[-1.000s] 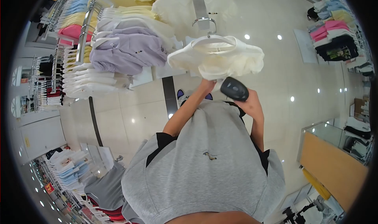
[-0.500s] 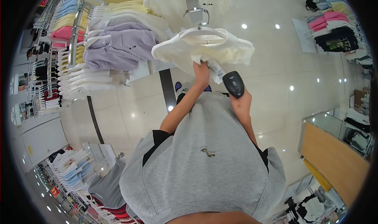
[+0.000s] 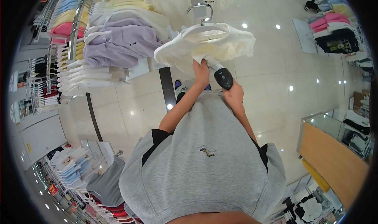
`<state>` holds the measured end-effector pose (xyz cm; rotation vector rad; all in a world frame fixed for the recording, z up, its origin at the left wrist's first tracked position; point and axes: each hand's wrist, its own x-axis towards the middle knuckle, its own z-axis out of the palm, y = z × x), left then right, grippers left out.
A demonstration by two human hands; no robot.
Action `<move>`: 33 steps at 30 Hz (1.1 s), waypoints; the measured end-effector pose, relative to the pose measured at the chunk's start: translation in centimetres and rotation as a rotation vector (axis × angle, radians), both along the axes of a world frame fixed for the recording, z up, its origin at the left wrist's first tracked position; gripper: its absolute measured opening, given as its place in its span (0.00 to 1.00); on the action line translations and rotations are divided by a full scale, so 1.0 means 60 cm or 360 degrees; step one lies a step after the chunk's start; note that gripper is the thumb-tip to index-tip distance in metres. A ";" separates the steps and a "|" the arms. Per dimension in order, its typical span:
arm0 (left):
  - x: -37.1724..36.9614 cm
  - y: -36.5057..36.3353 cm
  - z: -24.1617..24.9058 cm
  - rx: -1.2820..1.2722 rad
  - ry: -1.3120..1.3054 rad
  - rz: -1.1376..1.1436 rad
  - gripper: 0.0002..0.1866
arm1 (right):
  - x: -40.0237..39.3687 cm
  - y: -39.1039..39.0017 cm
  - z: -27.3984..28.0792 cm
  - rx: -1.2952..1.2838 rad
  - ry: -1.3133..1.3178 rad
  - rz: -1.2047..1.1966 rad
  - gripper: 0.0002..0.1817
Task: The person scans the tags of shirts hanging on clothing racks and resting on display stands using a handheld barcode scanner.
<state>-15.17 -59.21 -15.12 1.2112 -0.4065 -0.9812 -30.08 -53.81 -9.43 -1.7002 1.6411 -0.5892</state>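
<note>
A cream-white shirt (image 3: 232, 43) hangs on a white hanger (image 3: 202, 28) from a metal hook on the rack in front of me. My left hand (image 3: 201, 72) is closed in a pinch on the shirt's lower edge, beside a white tag (image 3: 212, 63) that hangs there. A black handheld barcode scanner (image 3: 224, 78) sits in my right hand (image 3: 235, 95), its fingers wrapped round the handle. The scanner's front end points up at the tag, right by it, and overlaps its lower part in this view.
Left of the shirt, lilac tops (image 3: 120, 43) and white garments (image 3: 84, 80) hang close together on a metal rack (image 3: 75, 35). A wooden counter (image 3: 330, 153) with a glass top stands at the right. More clothes racks line the edges, and tiled floor (image 3: 267, 94) lies between.
My right hand has moved the scanner left and slightly in, close to the tag. My left hand keeps its pinch, and the shirt has shifted only a little.
</note>
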 end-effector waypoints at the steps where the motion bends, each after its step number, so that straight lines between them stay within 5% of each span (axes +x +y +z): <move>1: 0.002 0.000 -0.002 -0.0002 -0.0001 0.0005 0.16 | -0.002 0.000 -0.003 -0.0002 -0.0001 0.0005 0.17; 4: 0.015 -0.004 -0.016 0.0030 -0.0492 -0.0091 0.18 | -0.008 0.001 -0.016 -0.0149 -0.0095 0.0058 0.15; 6: 0.031 -0.013 -0.054 0.0407 -0.1253 0.0359 0.21 | -0.013 0.002 -0.031 -0.0285 -0.0072 0.0031 0.14; 7: 0.039 -0.016 -0.056 0.0393 -0.1255 0.0362 0.21 | -0.016 0.000 -0.034 -0.0299 -0.0075 0.0029 0.14; 10: 0.060 -0.016 0.034 0.0134 -0.0795 0.0063 0.20 | -0.019 0.004 -0.037 -0.0236 -0.0130 -0.0071 0.13; 12: 0.066 -0.031 0.101 -0.0144 0.0189 -0.0471 0.23 | -0.020 0.000 -0.042 -0.0231 -0.0134 -0.0041 0.13; 16: 0.059 -0.062 0.214 -0.0510 0.0303 -0.0454 0.21 | -0.012 -0.003 -0.037 -0.0187 -0.0112 -0.0039 0.13; 18: 0.062 -0.083 0.258 -0.0702 0.0867 -0.0406 0.18 | -0.009 0.002 -0.032 -0.0149 -0.0121 -0.0006 0.14; 24: 0.076 -0.144 0.356 -0.0907 0.0575 -0.0254 0.09 | -0.006 0.006 -0.033 -0.0090 -0.0149 0.0037 0.16; 28: 0.099 -0.202 0.285 -0.0868 0.0739 -0.0343 0.07 | -0.007 -0.008 -0.046 -0.0220 -0.0217 0.0026 0.14; 29: 0.095 -0.220 0.250 -0.0875 0.0364 -0.0036 0.07 | -0.014 -0.029 -0.080 -0.0314 -0.0330 -0.0018 0.14; 31: 0.124 -0.303 0.120 -0.0724 -0.0168 0.0349 0.10 | -0.062 -0.188 -0.252 0.0895 -0.1657 -0.0169 0.16; 32: 0.129 -0.336 0.012 -0.0560 -0.0303 0.0437 0.14 | -0.018 -0.261 -0.221 0.0833 -0.2321 -0.0493 0.13; 33: 0.138 -0.321 -0.097 -0.0169 -0.0441 0.0110 0.17 | -0.018 -0.329 -0.305 0.0804 -0.2548 -0.0580 0.15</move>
